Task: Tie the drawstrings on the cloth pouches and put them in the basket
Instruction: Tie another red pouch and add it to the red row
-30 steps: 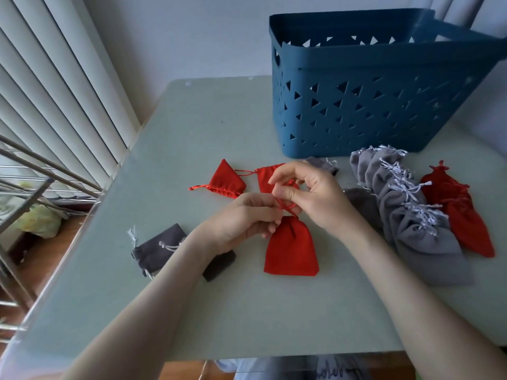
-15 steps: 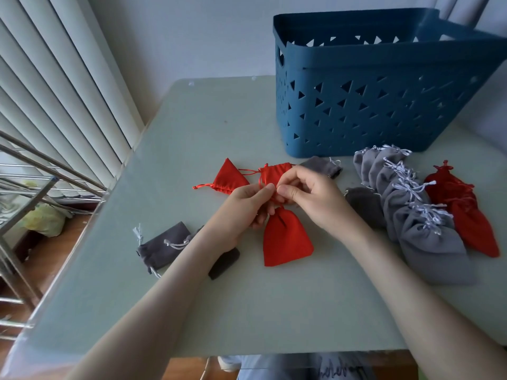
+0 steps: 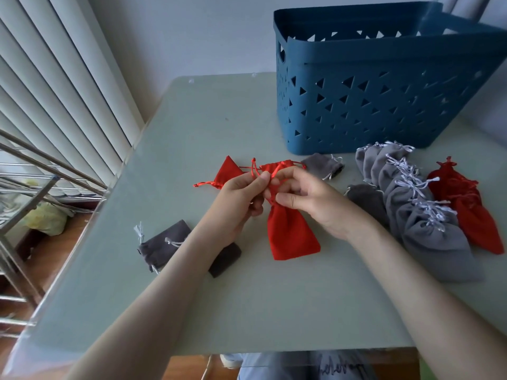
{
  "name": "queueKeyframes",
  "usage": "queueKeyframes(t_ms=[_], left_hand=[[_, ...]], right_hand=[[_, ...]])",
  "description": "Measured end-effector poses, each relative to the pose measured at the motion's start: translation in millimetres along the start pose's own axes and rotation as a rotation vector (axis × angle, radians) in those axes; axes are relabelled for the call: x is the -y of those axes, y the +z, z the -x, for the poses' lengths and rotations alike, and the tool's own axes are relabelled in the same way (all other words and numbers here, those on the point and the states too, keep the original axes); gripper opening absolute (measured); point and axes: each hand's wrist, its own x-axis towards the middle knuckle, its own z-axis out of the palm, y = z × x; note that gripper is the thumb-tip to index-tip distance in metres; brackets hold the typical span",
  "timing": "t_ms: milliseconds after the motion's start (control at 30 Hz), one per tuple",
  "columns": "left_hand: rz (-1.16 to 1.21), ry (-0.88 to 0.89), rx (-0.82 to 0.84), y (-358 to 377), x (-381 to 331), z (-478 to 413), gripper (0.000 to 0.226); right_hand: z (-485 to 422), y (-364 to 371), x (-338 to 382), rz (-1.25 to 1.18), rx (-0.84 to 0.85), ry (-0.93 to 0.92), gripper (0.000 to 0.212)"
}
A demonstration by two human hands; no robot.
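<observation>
Pouch (image 3: 293,234) lies between left hand (image 3: 241,198) and right hand (image 3: 315,201), both pinching its drawstring (image 3: 255,167).

Pale green table (image 3: 247,311), white blinds (image 3: 55,91) (far left), metal rack (image 3: 24,193) — yellowish bag (image 3: 46,220) near it

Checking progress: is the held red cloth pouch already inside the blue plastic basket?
No, the red cloth pouch lies on the table before the blue plastic basket.
</observation>
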Motion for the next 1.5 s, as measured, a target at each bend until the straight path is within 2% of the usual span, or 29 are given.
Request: queueKeyframes(t_ms=[167,300,433,500,600,733,867,1067,1267,1400,1500], left_hand=[[-0.022,-0.004,0.056,-7,0,-2,0.027],[-0.176,0.057,0.044,-9,2,-2,0.014],[-0.633,0.240,-0.097,-7,9,-3,0.003],[-0.882,0.381,-0.166,-4,15,-2,0.009],[-1.011,0.498,-0.221,-5,22,-3,0.010],[-0.984,0.569,-0.269,-7,23,-3,0.010],[-1.012,0.644,-0.192,-7,24,-1,0.024],[-1.025,0.673,-0.194,-7,23,0,0.014],[-0.953,0.646,-0.083,-7,23,-3,0.028],[-0.882,0.637,-0.100,-7,23,-2,0.038],[-0.845,0.563,-0.173,-7,21,-2,0.050]], right_hand=[[-2,-2,-2,-0.060,-0.017,0.047,0.020],[-1,-1,-1,-0.086,-0.096,0.068,0.022],[0,0,-1,-0.009,-0.122,0.055,0.024],[0,1,-2,0.041,-0.108,0.056,0.024],[-1,2,-3,0.044,-0.084,0.082,0.018],[-2,3,-1,0.022,-0.097,0.090,0.024],[-2,4,-3,0.063,-0.051,0.077,0.021],[-2,4,-4,0.084,-0.035,0.072,0.014],[-4,3,-5,-0.031,-0.123,0.049,0.015],[-5,0,-7,-0.038,-0.191,0.031,0.015],[-5,-4,-8,-0.034,-0.265,0.019,0.017]])
